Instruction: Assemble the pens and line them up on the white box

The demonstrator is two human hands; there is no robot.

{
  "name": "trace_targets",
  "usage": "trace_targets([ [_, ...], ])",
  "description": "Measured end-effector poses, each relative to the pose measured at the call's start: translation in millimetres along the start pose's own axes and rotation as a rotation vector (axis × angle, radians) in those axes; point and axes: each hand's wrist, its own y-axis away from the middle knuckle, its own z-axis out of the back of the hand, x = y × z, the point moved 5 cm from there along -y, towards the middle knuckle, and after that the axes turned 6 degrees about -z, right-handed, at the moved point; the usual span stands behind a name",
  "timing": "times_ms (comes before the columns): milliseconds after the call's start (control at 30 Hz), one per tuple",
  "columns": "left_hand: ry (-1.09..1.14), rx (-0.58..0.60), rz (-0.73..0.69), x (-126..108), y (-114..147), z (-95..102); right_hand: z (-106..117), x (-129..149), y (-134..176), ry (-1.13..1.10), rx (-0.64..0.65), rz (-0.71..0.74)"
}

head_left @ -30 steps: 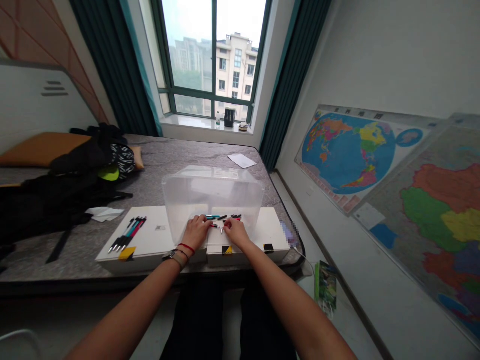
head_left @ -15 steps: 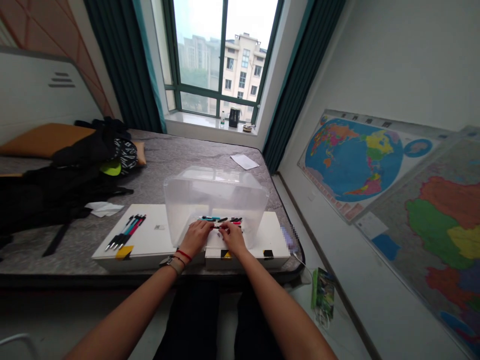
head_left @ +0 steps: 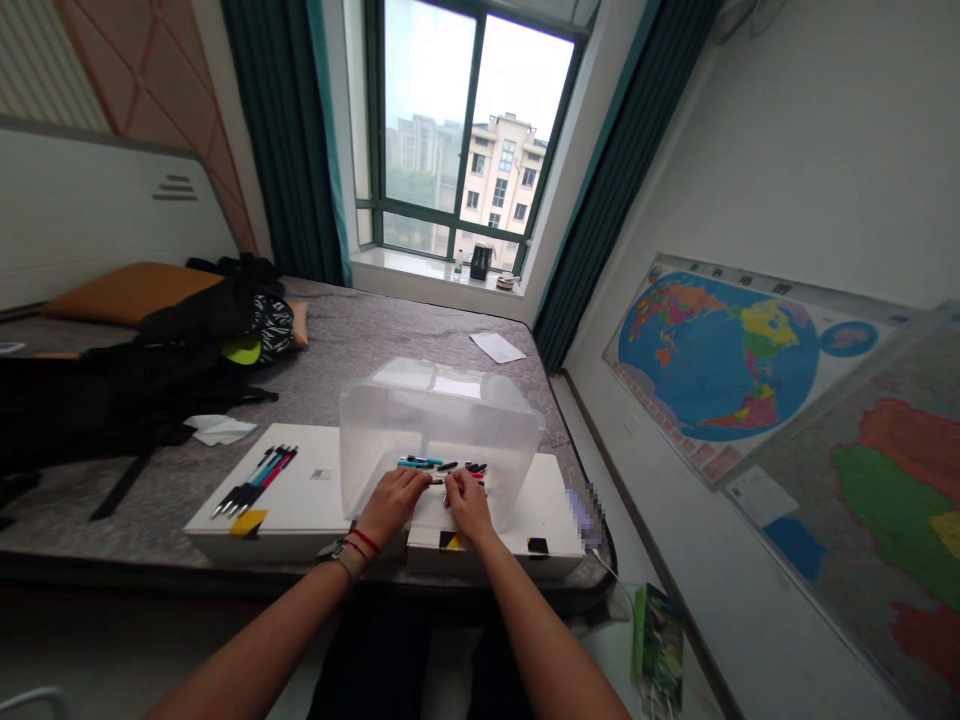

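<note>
Inside a clear plastic bin (head_left: 375,435) lying on its side with its opening toward me, both my hands work close together. The fingers of my left hand (head_left: 393,503) are closed on a thin pen part (head_left: 436,481) that points toward the right hand. My right hand (head_left: 469,505) is pinched at the part's right end; what lies between its fingertips is too small to make out. Just beyond the fingers lie blue pen parts (head_left: 420,462) and several black pieces (head_left: 475,467). Some small pieces are partly hidden by my hands.
Several assembled pens (head_left: 259,482) lie in a row on a white box (head_left: 307,500) at left. Another white box (head_left: 551,510) sits under the bin. Black clothing or a bag (head_left: 97,400), a tissue (head_left: 219,429) and a paper sheet (head_left: 497,348) rest on the mattress (head_left: 360,320).
The camera view has tilted, so the scene sits slightly lower. My right fingertips have lifted and bunched a little; the left hand stays about where it was in the bin.
</note>
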Motion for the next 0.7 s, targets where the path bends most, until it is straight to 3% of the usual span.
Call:
trace_targets([
  [233,0.007,0.037,-0.047,-5.7,-8.4,1.5,-1.1,-7.7,-2.4,-0.086,0.034,0.004],
  [400,0.186,0.019,0.091,-23.3,-14.6,10.1,-1.2,-8.9,-4.2,-0.117,0.084,-0.074],
  [600,-0.041,0.073,0.208,-53.5,-25.8,17.4,5.6,-25.4,-12.3,-0.343,-0.020,-0.193],
  [700,-0.192,0.190,0.253,-73.0,-30.0,17.6,7.2,-30.5,-16.4,-0.471,-0.029,-0.215],
])
